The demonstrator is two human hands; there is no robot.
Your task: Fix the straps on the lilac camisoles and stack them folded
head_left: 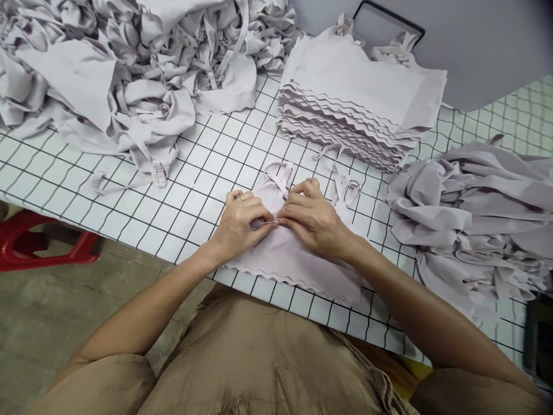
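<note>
A pale lilac-grey strappy top [294,259] lies flat at the table's front edge, its wavy hem towards me and its straps pointing away. My left hand [242,225] pinches the top's fabric near the neckline between thumb and fingers. Right beside it, my right hand [313,219] pinches the same spot, the fingertips of both hands almost touching. A thin light edge of cloth shows between them. Whether something small sits in the pinch is hidden. Looped straps [345,187] rest just beyond my right hand.
A neat stack of matching tops [363,92] stands at the back. Loose garments are heaped at the left [142,69] and the right [475,202]. The table [207,155] has a black-on-white grid. Below its left edge is a red stool [47,239].
</note>
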